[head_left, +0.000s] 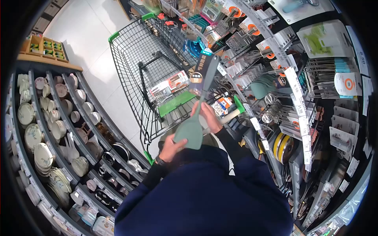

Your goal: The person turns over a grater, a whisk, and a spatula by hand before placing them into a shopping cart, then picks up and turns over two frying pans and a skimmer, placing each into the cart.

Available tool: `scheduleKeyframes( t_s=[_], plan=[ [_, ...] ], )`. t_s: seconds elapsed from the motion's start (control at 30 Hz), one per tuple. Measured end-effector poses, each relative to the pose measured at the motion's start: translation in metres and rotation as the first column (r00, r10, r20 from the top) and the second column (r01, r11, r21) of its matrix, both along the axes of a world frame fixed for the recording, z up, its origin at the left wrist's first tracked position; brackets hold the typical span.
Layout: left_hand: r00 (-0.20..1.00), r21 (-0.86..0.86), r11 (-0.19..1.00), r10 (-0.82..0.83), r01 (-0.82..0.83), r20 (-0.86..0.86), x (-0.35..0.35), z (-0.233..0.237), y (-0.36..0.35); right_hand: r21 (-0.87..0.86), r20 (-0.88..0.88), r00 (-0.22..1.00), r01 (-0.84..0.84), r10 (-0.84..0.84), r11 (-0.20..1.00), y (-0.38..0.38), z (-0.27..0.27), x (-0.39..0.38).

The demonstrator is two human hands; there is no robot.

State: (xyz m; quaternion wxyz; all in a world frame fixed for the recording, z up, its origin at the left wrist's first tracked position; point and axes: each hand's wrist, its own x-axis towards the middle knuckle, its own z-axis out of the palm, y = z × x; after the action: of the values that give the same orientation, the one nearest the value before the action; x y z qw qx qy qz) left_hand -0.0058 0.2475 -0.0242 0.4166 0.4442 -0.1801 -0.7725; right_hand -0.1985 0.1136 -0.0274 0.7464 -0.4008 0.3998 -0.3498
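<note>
A grey-green spatula point(190, 133) lies slantwise in front of my body, its broad head toward me and its handle pointing away. My left hand point(171, 148) grips the edge of the broad head, with the thumb across its face. Around the lower handle, close to the head, my right hand point(210, 117) is closed. A dark cardboard tag point(201, 74) with printed lettering hangs at the far end of the handle. Just beyond my hands stands a wire shopping cart point(134, 65) with green corners, holding a packaged item point(169, 86) in red and white.
Shelves of bowls and plates point(43, 157) run along my left. On my right, racks carry packaged kitchen tools, more green utensils point(263, 87) and price labels point(298, 94). A pale tiled floor point(92, 59) shows left of the cart, and a wooden display point(47, 49) stands farther off.
</note>
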Motion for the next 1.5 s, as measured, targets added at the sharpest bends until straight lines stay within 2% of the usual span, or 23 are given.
scheduleKeyframes(
  t_s=[0.03, 0.1, 0.13, 0.23, 0.27, 0.3, 0.33, 0.37, 0.43, 0.6, 0.77, 0.87, 0.9, 0.97, 1.03, 1.1, 1.17, 1.2, 1.23, 1.3, 1.37, 1.47, 1.5],
  plan=[
    [0.999, 0.019, 0.999, 0.037, -0.037, 0.016, 0.013, -0.009, -0.004, 0.009, -0.004, 1.0, -0.001, 0.001, 1.0, 0.0, -0.01, -0.007],
    [0.99, 0.058, 0.995, 0.068, -0.076, 0.123, 0.047, -0.031, -0.016, -0.264, -0.282, 0.957, -0.01, -0.067, 0.965, 0.006, -0.02, -0.018],
    [0.976, 0.033, 0.996, 0.071, -0.079, 0.205, 0.062, -0.028, -0.03, -0.251, -0.41, 0.91, -0.056, -0.054, 0.966, 0.008, -0.018, -0.032],
    [0.908, -0.06, 0.998, 0.051, -0.029, 0.415, 0.102, -0.046, -0.072, -0.491, -0.719, 0.657, -0.249, -0.227, 0.835, 0.008, -0.035, -0.058],
    [0.864, -0.049, 0.997, -0.031, 0.064, 0.503, 0.119, -0.069, -0.086, -0.49, -0.719, 0.657, -0.248, -0.227, 0.835, 0.007, -0.039, -0.063],
    [0.805, -0.027, 0.987, -0.111, 0.156, 0.583, 0.132, -0.089, -0.099, -0.484, -0.776, 0.578, -0.287, -0.254, 0.827, 0.007, -0.045, -0.068],
    [0.78, 0.006, 0.984, -0.146, 0.179, 0.608, 0.138, -0.097, -0.114, -0.471, -0.825, 0.491, -0.324, -0.28, 0.821, 0.006, -0.049, -0.071],
    [0.754, 0.043, 0.978, -0.185, 0.204, 0.631, 0.143, -0.105, -0.127, -0.464, -0.827, 0.489, -0.318, -0.276, 0.827, 0.006, -0.054, -0.075],
    [0.788, 0.077, 0.969, -0.238, 0.236, 0.568, 0.153, -0.144, -0.145, -0.489, -0.859, 0.343, -0.325, -0.381, 0.809, 0.002, -0.063, -0.078],
    [0.785, 0.209, 0.906, -0.424, 0.369, 0.451, 0.171, -0.24, -0.18, -0.527, -0.85, 0.153, -0.233, -0.505, 0.817, -0.013, -0.069, -0.087],
    [0.747, 0.326, 0.857, -0.51, 0.399, 0.425, 0.161, -0.309, -0.197, -0.436, -0.897, 0.026, -0.225, -0.442, 0.871, -0.013, -0.065, -0.08],
    [0.613, 0.415, 0.826, -0.562, 0.381, 0.555, 0.151, -0.34, -0.201, -0.47, -0.882, 0.057, -0.196, -0.468, 0.861, -0.014, -0.065, -0.079],
    [0.468, 0.452, 0.798, -0.601, 0.399, 0.648, 0.146, -0.334, -0.205, -0.468, -0.882, 0.041, -0.183, -0.469, 0.865, -0.015, -0.064, -0.078],
    [-0.011, 0.448, 0.696, -0.535, 0.562, 0.845, 0.163, -0.411, -0.203, -0.467, -0.883, 0.046, -0.184, -0.467, 0.865, -0.016, -0.058, -0.076],
    [-0.096, 0.522, 0.688, -0.556, 0.504, 0.826, 0.161, -0.413, -0.208, -0.456, -0.889, 0.037, -0.152, -0.456, 0.877, -0.017, -0.059, -0.078],
    [-0.024, 0.659, 0.67, -0.695, 0.341, 0.719, 0.154, -0.409, -0.212, -0.463, -0.885, 0.038, -0.161, -0.463, 0.872, -0.017, -0.06, -0.08],
    [-0.251, 0.648, 0.719, -0.598, 0.25, 0.761, 0.141, -0.401, -0.207, -0.467, -0.883, 0.029, -0.149, -0.468, 0.872, -0.015, -0.058, -0.079],
    [-0.281, 0.571, 0.773, -0.503, 0.277, 0.817, 0.136, -0.398, -0.208, -0.473, -0.88, 0.041, -0.152, -0.473, 0.868, -0.015, -0.06, -0.081],
    [-0.288, 0.536, 0.77, -0.457, 0.346, 0.842, 0.13, -0.39, -0.211, -0.484, -0.875, 0.053, -0.155, -0.482, 0.861, -0.015, -0.061, -0.083],
    [-0.163, 0.439, 0.787, -0.41, 0.433, 0.897, 0.121, -0.37, -0.216, -0.511, -0.858, 0.038, -0.144, -0.512, 0.847, -0.013, -0.064, -0.084],
    [-0.122, 0.297, 0.794, -0.275, 0.53, 0.954, 0.101, -0.337, -0.216, -0.493, -0.87, 0.071, -0.147, -0.488, 0.858, -0.013, -0.063, -0.085],
    [0.135, -0.039, 0.845, -0.04, 0.533, 0.99, 0.073, -0.314, -0.214, -0.472, -0.88, 0.045, -0.183, -0.472, 0.863, -0.008, -0.06, -0.083],
    [0.316, -0.151, 0.86, -0.013, 0.488, 0.949, 0.059, -0.293, -0.213, -0.464, -0.884, 0.05, -0.208, -0.464, 0.861, -0.01, -0.061, -0.086]
  ],
)
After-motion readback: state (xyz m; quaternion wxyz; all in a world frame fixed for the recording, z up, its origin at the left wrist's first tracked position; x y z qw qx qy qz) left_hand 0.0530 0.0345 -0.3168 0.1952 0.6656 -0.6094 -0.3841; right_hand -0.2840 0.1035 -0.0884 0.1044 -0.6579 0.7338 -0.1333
